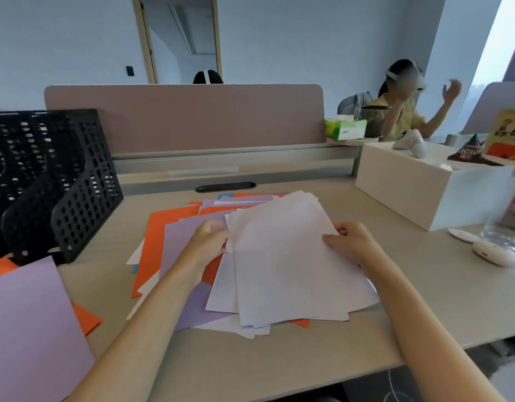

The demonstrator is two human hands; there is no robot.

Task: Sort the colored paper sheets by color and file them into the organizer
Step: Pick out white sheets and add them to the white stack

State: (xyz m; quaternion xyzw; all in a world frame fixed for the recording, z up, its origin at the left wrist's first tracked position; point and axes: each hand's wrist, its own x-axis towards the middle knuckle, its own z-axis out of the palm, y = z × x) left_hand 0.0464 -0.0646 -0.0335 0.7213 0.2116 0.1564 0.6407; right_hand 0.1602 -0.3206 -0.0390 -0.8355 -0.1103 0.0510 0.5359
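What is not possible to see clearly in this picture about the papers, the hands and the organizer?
Head view:
white sheets: their count; they overlap.
coloured pile: its middle, covered by the white sheets and both hands.
left hand and right hand: fingers under the paper are hidden.
organizer: cut off by the left edge; its dark mesh hides any contents.
lilac sheet: cut off by the left and bottom edges.

matt white paper sheets [282, 256] are seen beside the black perforated organizer [47, 181], which looks like plastic or metal. behind the organizer, a cloth-like matt pink divider [184, 117] is shown; the desk [250, 358] appears smooth pale laminate.
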